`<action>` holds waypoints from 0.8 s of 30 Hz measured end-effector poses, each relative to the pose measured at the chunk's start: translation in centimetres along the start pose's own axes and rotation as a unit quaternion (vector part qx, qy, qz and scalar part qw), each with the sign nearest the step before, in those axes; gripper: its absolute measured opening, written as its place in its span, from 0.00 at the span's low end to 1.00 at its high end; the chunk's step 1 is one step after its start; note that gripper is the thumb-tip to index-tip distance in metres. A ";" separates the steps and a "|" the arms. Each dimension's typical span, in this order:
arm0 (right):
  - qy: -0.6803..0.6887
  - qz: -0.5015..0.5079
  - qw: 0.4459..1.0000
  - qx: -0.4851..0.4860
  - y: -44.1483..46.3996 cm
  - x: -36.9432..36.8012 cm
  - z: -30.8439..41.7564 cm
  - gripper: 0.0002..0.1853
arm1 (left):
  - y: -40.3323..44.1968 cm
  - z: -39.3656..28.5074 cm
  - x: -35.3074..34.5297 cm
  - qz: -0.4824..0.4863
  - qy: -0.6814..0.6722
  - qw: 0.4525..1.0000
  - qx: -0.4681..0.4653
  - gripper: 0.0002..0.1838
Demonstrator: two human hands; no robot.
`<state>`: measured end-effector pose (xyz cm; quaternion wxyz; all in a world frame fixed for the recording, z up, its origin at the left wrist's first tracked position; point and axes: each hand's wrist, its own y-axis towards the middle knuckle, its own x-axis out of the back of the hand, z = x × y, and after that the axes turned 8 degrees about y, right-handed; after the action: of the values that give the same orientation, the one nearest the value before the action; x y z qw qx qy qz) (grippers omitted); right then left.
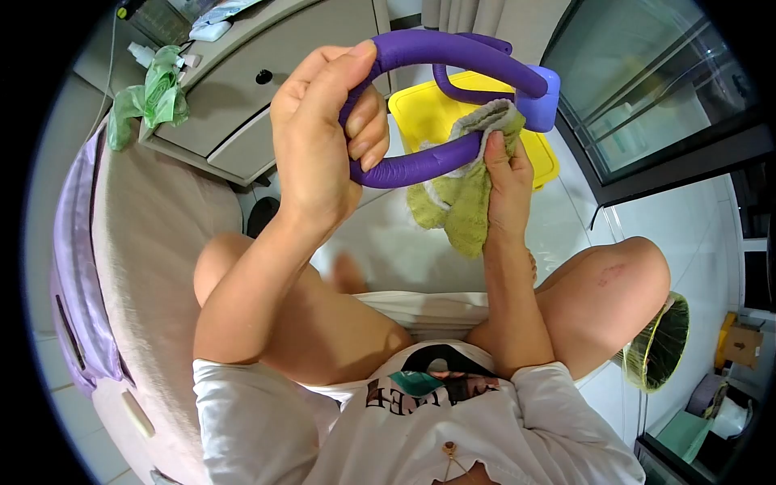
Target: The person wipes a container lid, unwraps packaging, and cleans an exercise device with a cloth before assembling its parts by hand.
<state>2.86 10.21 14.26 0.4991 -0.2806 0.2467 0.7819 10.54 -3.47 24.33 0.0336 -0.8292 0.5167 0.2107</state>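
My left hand (327, 133) is closed around a purple padded curved tube (453, 47), which looks like a hula hoop section. It is raised in front of me, its two ends pointing right. In my right hand (508, 182) a green and whitish cloth (465, 202) is wrapped about the tube's lower end. The thumb presses on the cloth there, and that end of the tube is hidden under it. Loose cloth hangs below the fingers. Beyond the held piece, another purple curved tube (465, 94) lies over a yellow plastic lid or box (412, 99).
A blue-violet plastic piece (540, 99) is by the yellow one. Left stand a drawer cabinet (242, 89) with a green plastic bag (162, 93) and a beige padded seat (153, 234). A glass door (638, 89) and a lined waste bin (663, 343) are at the right.
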 end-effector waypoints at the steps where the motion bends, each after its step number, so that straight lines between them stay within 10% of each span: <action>1: 0.003 -0.022 1.000 -0.012 0.2 0.4 -0.1 0.15 | 0.0 0.0 0.0 -0.012 -0.003 1.000 0.000 0.09; 6: -0.072 -0.108 0.991 0.032 1.4 2.4 -0.5 0.15 | 0.5 -0.7 0.3 -0.031 -0.026 0.999 -0.014 0.09; 8: -0.510 -0.081 0.840 0.167 1.6 3.4 -1.0 0.18 | 0.8 -0.9 0.9 -0.022 -0.014 0.999 -0.033 0.09; 12: -0.690 -0.026 0.685 0.232 1.8 3.8 -2.4 0.23 | 0.9 -1.1 0.8 -0.006 0.004 0.999 -0.048 0.09; 16: -0.609 -0.090 0.737 0.279 2.9 4.8 -1.3 0.24 | 0.8 -1.3 0.6 -0.001 0.004 0.999 -0.039 0.11; 18: -0.213 -0.182 0.943 0.178 3.4 3.8 1.6 0.27 | 0.7 -1.2 0.9 0.012 -0.001 0.999 -0.038 0.11; 24: -0.038 0.015 0.999 -0.034 5.2 3.7 6.8 0.32 | 1.0 -0.7 1.3 0.069 -0.017 0.997 -0.024 0.11</action>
<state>-4.54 15.13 17.14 0.4864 -0.2638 0.2051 0.8073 10.36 -5.23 24.68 0.0077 -0.7881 0.5670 0.2395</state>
